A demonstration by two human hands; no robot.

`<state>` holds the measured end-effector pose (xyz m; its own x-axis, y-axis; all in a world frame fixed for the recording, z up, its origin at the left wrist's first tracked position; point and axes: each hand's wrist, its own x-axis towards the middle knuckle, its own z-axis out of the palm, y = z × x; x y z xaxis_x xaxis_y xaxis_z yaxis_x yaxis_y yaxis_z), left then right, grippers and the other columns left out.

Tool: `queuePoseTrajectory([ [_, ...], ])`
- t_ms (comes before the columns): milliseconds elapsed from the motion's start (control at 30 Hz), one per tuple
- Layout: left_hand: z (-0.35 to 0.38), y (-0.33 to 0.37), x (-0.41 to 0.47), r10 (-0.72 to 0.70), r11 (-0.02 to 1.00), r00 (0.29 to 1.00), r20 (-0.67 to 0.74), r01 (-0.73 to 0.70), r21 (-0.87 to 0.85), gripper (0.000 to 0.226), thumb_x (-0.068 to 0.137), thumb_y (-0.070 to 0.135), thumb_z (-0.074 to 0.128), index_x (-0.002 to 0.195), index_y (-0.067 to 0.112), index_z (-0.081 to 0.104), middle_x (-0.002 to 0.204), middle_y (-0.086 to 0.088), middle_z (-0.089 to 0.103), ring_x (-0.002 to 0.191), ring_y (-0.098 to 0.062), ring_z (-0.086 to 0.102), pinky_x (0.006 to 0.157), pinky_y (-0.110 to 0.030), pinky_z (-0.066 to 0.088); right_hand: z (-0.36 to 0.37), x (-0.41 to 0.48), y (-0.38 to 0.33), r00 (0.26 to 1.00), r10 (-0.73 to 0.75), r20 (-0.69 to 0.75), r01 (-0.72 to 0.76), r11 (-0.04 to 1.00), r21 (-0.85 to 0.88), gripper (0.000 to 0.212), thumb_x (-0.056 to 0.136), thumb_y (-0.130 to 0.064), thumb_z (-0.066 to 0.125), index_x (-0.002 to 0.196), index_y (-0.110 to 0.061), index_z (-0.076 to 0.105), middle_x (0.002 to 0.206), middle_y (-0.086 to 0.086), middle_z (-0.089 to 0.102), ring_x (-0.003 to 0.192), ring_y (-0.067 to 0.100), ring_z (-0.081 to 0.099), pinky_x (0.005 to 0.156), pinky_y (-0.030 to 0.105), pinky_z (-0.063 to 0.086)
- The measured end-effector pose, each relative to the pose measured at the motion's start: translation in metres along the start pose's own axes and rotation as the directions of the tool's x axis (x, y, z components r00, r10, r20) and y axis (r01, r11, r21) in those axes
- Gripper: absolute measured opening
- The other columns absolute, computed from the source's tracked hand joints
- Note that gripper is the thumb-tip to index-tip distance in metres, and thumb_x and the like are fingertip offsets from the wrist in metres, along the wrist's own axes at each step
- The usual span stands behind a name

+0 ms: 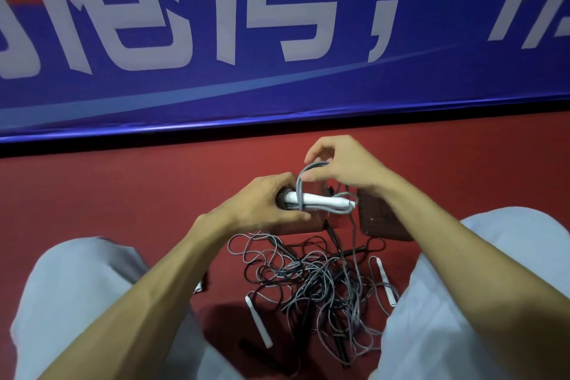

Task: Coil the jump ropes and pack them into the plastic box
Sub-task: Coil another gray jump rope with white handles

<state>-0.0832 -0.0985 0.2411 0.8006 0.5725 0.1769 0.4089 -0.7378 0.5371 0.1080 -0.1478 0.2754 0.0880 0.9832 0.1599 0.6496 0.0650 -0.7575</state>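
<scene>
A pair of white handles [317, 201] is held level above the red floor [108, 194]. The left grip [262, 205] is closed round their left, dark-capped end, and the rest of the handles juts out to the right of that grip. A grey rope [299, 183] is looped round the handles just right of the left grip. The top of the loop is pinched between the thumb and fingers of the right grip [339, 163], which is poised just above the handles. Below, a tangle of grey and black ropes [324, 287] is spread on the floor between the trouser legs [77, 302]. One loose white handle [258, 321] is seen at the tangle's near left, and another white handle [385, 281] at its right edge. A clear plastic box [382, 222] is set on the floor just beyond the tangle, partly hidden by the right wrist.
</scene>
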Motion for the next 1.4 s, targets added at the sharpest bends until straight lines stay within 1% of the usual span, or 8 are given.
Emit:
queuePoseTrajectory([
  [200,-0.008,0.003,0.001,-0.075,0.936,0.997,-0.011,0.067,-0.346,0.015,0.083,0.026,0.068,0.093,0.034,0.060,0.075,0.012,0.057,0.066,-0.007,0.050,0.063,-0.026,0.043,-0.016,0.002,0.003,0.976,0.185,0.117,-0.216,0.726,0.653,0.013,0.091,-0.019,0.064,0.091,-0.008,0.069,0.082,0.003,0.063,0.064,0.008,0.058,0.055,0.017,0.047],
  [367,-0.015,0.010,0.003,-0.211,0.666,0.975,-0.074,0.088,-0.741,0.023,0.078,0.018,0.058,0.100,0.015,0.064,0.078,-0.005,0.063,0.061,-0.018,0.055,0.059,-0.032,0.045,-0.014,0.007,0.001,0.976,0.181,0.123,-0.210,0.614,0.761,0.017,0.098,-0.010,0.048,0.088,-0.010,0.062,0.072,0.004,0.051,0.052,0.011,0.047,0.048,0.023,0.044],
  [567,-0.024,0.016,0.005,-0.302,0.369,0.952,-0.054,0.064,-0.927,0.055,0.093,0.001,0.042,0.133,0.037,0.053,0.092,-0.011,0.067,0.056,-0.026,0.058,0.052,-0.032,0.048,-0.006,-0.001,-0.001,0.925,0.076,0.371,-0.221,0.904,0.367,0.037,0.097,-0.035,0.053,0.099,0.001,0.062,0.074,0.006,0.058,0.057,0.014,0.051,0.051,0.025,0.045],
  [733,-0.031,0.013,0.005,-0.419,0.344,0.902,-0.107,0.049,-0.938,0.023,0.098,0.009,0.039,0.110,0.008,0.058,0.084,-0.016,0.064,0.056,-0.022,0.058,0.052,-0.030,0.050,-0.004,-0.002,0.012,0.818,0.194,0.541,-0.058,0.964,-0.259,0.016,0.092,-0.023,0.065,0.096,-0.008,0.065,0.086,0.011,0.063,0.075,0.021,0.057,0.071,0.039,0.047],
  [867,-0.029,0.005,0.005,-0.516,0.450,0.843,-0.155,0.113,-0.886,0.013,0.098,0.009,0.047,0.097,0.008,0.060,0.083,-0.014,0.065,0.054,-0.020,0.060,0.057,-0.033,0.054,-0.006,0.000,0.012,0.866,0.204,0.457,-0.066,0.952,-0.300,0.008,0.097,-0.022,0.056,0.090,-0.019,0.057,0.084,0.005,0.061,0.060,0.011,0.061,0.070,0.033,0.047],
  [1033,-0.024,-0.016,0.007,-0.534,0.669,0.801,-0.270,0.206,-0.714,0.013,0.096,0.009,0.056,0.105,0.012,0.065,0.080,-0.004,0.065,0.066,-0.020,0.060,0.075,-0.044,0.053,-0.010,-0.005,-0.004,0.967,-0.147,0.210,0.203,0.939,-0.277,0.014,0.100,-0.015,0.050,0.102,-0.016,0.063,0.069,-0.004,0.058,0.052,0.000,0.056,0.058,0.019,0.049],
  [1167,-0.021,-0.024,0.007,-0.407,0.853,0.871,-0.276,0.254,-0.456,0.022,0.090,0.015,0.068,0.112,0.013,0.068,0.082,-0.005,0.068,0.071,-0.018,0.065,0.073,-0.038,0.054,-0.010,-0.008,-0.011,0.902,-0.370,0.221,0.431,0.769,-0.472,0.019,0.098,-0.015,0.052,0.110,-0.018,0.066,0.094,-0.005,0.067,0.087,0.014,0.061,0.079,0.035,0.049],
  [1400,-0.015,-0.015,0.004,-0.213,0.976,0.969,-0.128,0.217,0.022,0.035,0.083,0.019,0.077,0.114,0.023,0.062,0.091,0.003,0.067,0.076,-0.014,0.062,0.064,-0.022,0.045,0.000,-0.013,-0.010,0.790,-0.590,0.169,0.573,0.610,-0.547,0.030,0.083,0.002,0.064,0.103,-0.020,0.070,0.089,-0.005,0.066,0.080,0.022,0.063,0.055,0.033,0.046],
])
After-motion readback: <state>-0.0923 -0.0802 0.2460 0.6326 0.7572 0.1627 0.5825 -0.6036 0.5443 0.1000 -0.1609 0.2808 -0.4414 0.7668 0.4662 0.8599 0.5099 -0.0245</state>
